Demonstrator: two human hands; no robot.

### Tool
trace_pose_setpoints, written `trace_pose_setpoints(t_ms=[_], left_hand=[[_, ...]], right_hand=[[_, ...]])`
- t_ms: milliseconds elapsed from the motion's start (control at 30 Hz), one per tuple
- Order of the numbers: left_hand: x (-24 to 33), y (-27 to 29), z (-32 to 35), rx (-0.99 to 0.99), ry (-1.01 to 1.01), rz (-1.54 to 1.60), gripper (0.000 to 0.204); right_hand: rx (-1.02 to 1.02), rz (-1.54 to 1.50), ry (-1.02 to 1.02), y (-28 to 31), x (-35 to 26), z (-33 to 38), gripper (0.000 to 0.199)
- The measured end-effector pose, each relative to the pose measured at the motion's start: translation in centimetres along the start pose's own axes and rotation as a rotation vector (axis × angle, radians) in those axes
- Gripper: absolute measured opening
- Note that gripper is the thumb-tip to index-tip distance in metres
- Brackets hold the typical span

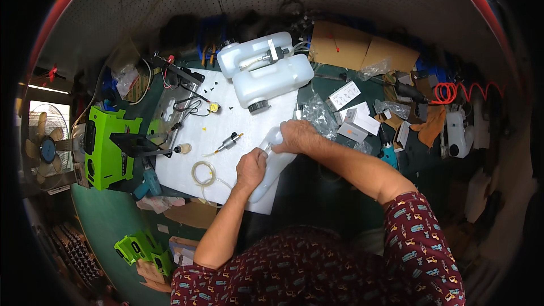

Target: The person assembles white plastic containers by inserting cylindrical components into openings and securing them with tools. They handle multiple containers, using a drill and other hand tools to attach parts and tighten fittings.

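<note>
A translucent white plastic tank stands tilted at the near edge of a white foam sheet. My left hand is closed on its left side, fingers curled over it. At the tank's upper end my right hand grips it, hiding part of that end. Left of my left hand lies a small metal cylindrical pump with a short tube. A coiled clear hose rests below it, its end running toward my left hand. Farther back are two similar tanks with black caps, a nearer one and a farther one.
Left of the sheet stand a bright green metal housing and a black bracket. A teal power drill lies nearby. To the right are white boxes, crumpled plastic bags, another teal drill and a coiled red air hose.
</note>
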State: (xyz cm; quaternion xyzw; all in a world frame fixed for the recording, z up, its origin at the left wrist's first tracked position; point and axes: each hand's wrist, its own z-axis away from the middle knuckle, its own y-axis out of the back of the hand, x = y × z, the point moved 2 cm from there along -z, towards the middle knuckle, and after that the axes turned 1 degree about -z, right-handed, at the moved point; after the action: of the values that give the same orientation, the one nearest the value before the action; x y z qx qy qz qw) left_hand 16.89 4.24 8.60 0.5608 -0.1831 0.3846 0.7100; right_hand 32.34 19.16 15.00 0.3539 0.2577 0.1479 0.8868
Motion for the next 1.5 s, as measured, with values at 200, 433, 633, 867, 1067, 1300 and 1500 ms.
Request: trace_pose_setpoints(t_ms=[200, 433, 633, 867, 1067, 1300, 1500], left_hand=[[1.9, 0.4, 0.5, 0.015, -0.01, 0.129, 0.023], [1.1, -0.1, 0.0, 0.075, 0.063, 0.033, 0.024], [1.5, 0.3, 0.1, 0.06, 0.047, 0.079, 0.024], [0.8, -0.3, -0.2, 0.11, -0.025, 0.138, 0.022], [1.0, -0.4, -0.4, 0.119, 0.003, 0.118, 0.02], [1.2, -0.2, -0.3, 0.115, 0.009, 0.152, 0.02], [1.5, -0.1, -0.7, 0.124, 0.005, 0.095, 0.02]], right_hand=[[0.006, -0.006, -0.008, 0.3, 0.0, 0.1, 0.068], [0.036, -0.052, 0.033, 0.4, -0.2, 0.2, 0.066], [0.153, -0.074, 0.089, -0.3, 0.3, 0.3, 0.064], [0.109, -0.06, 0.049, -0.5, 0.3, -0.4, 0.064], [0.092, -0.032, 0.043, -0.4, 0.1, -0.4, 0.065], [0.08, 0.002, 0.035, -0.5, 0.2, -0.7, 0.066], [0.133, -0.013, 0.061, -1.1, 0.4, -0.6, 0.065]])
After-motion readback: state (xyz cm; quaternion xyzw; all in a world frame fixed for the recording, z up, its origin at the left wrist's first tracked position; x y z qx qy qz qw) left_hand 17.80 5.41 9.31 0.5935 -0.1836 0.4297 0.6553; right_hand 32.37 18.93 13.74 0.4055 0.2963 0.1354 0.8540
